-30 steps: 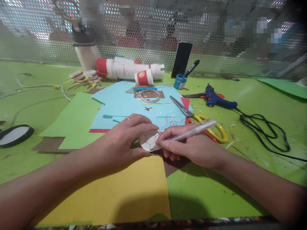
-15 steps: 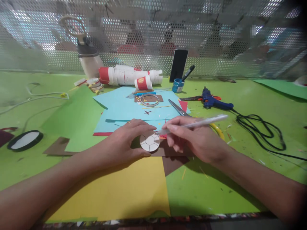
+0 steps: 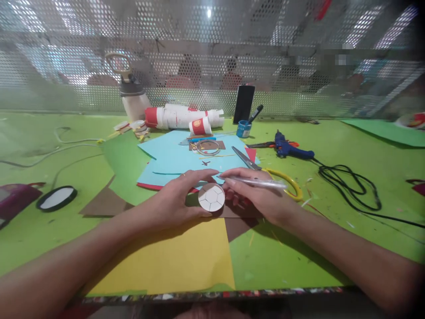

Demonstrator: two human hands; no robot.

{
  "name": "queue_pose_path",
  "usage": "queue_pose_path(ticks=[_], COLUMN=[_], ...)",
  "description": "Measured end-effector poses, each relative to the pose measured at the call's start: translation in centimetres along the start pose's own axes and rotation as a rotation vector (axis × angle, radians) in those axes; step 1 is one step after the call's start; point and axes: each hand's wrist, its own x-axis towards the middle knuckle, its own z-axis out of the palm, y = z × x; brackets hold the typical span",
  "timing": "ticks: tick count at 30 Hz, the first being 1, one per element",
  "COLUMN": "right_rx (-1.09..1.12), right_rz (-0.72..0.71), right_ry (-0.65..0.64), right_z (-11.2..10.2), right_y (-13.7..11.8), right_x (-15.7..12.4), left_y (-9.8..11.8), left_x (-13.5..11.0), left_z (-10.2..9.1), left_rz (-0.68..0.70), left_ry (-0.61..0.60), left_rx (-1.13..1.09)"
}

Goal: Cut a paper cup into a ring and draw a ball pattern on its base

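Note:
A small white paper disc (image 3: 211,197) with football-pattern lines lies on brown card (image 3: 237,217) near the table's middle. My left hand (image 3: 175,197) curls round the disc's left side, thumb and fingers pinching its edge; a ring shows on one finger. My right hand (image 3: 257,192) is closed on a clear pen (image 3: 255,181), held nearly flat, its tip just above the disc's right upper edge. A yellow sheet (image 3: 175,257) lies below both hands.
Light-blue sheets (image 3: 186,157), scissors with yellow handles (image 3: 265,170), a blue glue gun (image 3: 292,149) with black cable (image 3: 348,186), a paint pot (image 3: 243,128), a phone (image 3: 243,103), paper cups (image 3: 182,117), a bottle (image 3: 133,99), a tape roll (image 3: 56,198). A perforated screen (image 3: 66,66) backs the green table (image 3: 348,257).
My right hand lifted the pen off the disc and laid it flatter. The camera tilted up, so everything sits lower and smaller in view. My left hand stayed on the disc.

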Motion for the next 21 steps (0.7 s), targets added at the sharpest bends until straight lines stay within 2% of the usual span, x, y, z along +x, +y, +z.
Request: queue_pose_path(ticks=[5, 11, 17, 21], right_rx=[-0.049, -0.006, 0.035, 0.123], right_rz=[-0.025, -0.001, -0.011, 0.004], right_ry=[-0.068, -0.017, 0.041, 0.014], right_z=[0.1, 0.5, 0.9, 1.5], right_y=[0.1, 0.2, 0.6, 0.7], right_x=[-0.2, -0.3, -0.2, -0.4], left_y=[0.6, 0.3, -1.0, -1.3], left_x=[-0.3, -0.3, 0.4, 0.5], left_z=[0.2, 0.4, 0.5, 0.8], left_rz=[0.005, 0.078, 0.046, -0.019], left_ry=[0.017, 0.054, 0.055, 0.047], left_rx=[-0.017, -0.07, -0.092, -0.072])
